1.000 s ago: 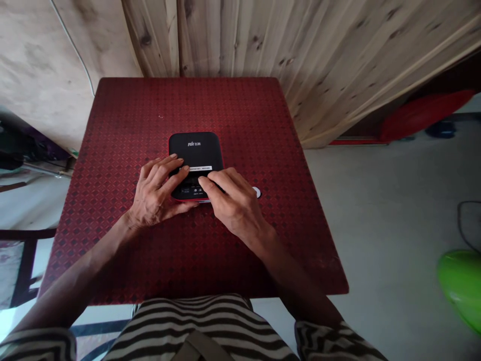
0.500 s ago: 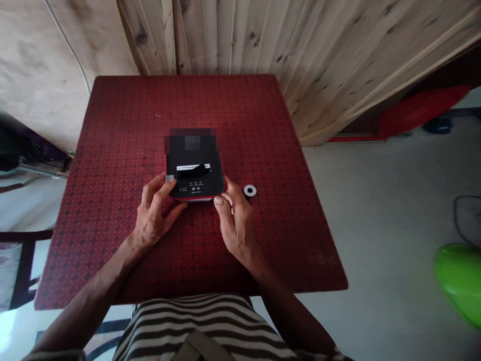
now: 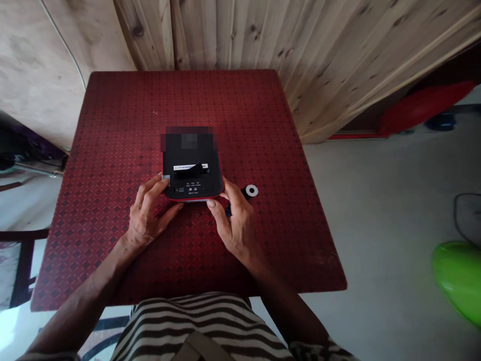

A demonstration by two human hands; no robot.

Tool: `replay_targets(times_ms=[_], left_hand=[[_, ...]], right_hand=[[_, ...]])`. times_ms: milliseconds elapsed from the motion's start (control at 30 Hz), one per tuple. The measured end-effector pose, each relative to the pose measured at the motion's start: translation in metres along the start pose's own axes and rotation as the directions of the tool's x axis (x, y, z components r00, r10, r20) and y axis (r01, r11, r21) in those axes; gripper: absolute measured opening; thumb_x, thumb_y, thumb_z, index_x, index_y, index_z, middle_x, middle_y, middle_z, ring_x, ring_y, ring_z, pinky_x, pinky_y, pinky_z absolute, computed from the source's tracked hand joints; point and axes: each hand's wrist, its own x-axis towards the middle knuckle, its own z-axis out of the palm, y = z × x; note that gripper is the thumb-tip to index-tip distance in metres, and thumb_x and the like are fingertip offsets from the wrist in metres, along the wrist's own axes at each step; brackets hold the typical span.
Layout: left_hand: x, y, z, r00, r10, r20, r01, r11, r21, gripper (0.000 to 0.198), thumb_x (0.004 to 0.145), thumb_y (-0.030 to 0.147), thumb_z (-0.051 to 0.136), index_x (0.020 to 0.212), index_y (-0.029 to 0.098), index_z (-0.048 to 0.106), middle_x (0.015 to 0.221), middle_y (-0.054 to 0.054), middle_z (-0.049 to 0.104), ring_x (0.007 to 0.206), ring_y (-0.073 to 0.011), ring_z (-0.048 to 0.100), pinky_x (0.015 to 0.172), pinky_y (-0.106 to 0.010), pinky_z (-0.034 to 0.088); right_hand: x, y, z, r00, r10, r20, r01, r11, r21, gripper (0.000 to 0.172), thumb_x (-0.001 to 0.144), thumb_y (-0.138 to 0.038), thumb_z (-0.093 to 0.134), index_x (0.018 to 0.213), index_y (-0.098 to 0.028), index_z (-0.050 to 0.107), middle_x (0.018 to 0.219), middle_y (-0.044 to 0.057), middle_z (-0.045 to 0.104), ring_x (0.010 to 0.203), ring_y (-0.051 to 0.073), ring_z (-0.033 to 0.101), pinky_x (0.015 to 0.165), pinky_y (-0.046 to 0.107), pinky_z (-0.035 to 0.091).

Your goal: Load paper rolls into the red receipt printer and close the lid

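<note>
A black box-shaped device (image 3: 191, 163) with a red lower rim sits in the middle of the red patterned table (image 3: 112, 150). It has a white label strip, a slot and small buttons on its near top. My left hand (image 3: 146, 218) touches its near left corner, fingers curled loosely against the edge. My right hand (image 3: 233, 220) rests at its near right corner, thumb at the front edge, fingers bent. A small white ring (image 3: 251, 190) lies on the table just right of my right hand.
A wooden plank wall (image 3: 244, 35) stands behind the table. Grey floor lies to the right, with a green object (image 3: 456, 276) at the right edge and a red object (image 3: 421, 108) by the wall. Dark furniture (image 3: 22, 150) is at the left.
Both hands came off the device's top and slid back to its near corners. The white ring, half hidden by my right hand before, now shows fully.
</note>
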Motion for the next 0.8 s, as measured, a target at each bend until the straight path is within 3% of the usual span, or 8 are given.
replay_targets(times_ms=[400, 800], left_hand=[[-0.004, 0.022, 0.003, 0.995, -0.086, -0.047, 0.087, 0.996, 0.030, 0.078, 0.086, 0.024, 0.087, 0.154, 0.023, 0.048, 0.137, -0.012, 0.068, 0.127, -0.0239, 0.070, 0.106, -0.036, 0.063], [-0.005, 0.023, -0.002, 0.997, -0.081, -0.018, 0.082, 0.996, 0.030, 0.077, 0.087, 0.026, 0.087, 0.153, 0.022, 0.048, 0.138, -0.011, 0.069, 0.128, -0.0249, 0.070, 0.107, -0.036, 0.063]], right_hand=[[0.001, -0.001, -0.004, 1.000, -0.023, 0.000, 0.023, 0.998, -0.051, 0.043, 0.106, -0.033, 0.059, 0.147, -0.019, 0.055, 0.138, 0.015, 0.072, 0.124, 0.026, 0.073, 0.106, 0.047, 0.063], [-0.005, 0.001, -0.004, 0.996, -0.068, -0.055, 0.065, 0.997, -0.048, 0.045, 0.100, -0.032, 0.068, 0.144, -0.025, 0.060, 0.134, 0.012, 0.075, 0.113, 0.026, 0.077, 0.095, 0.043, 0.068]])
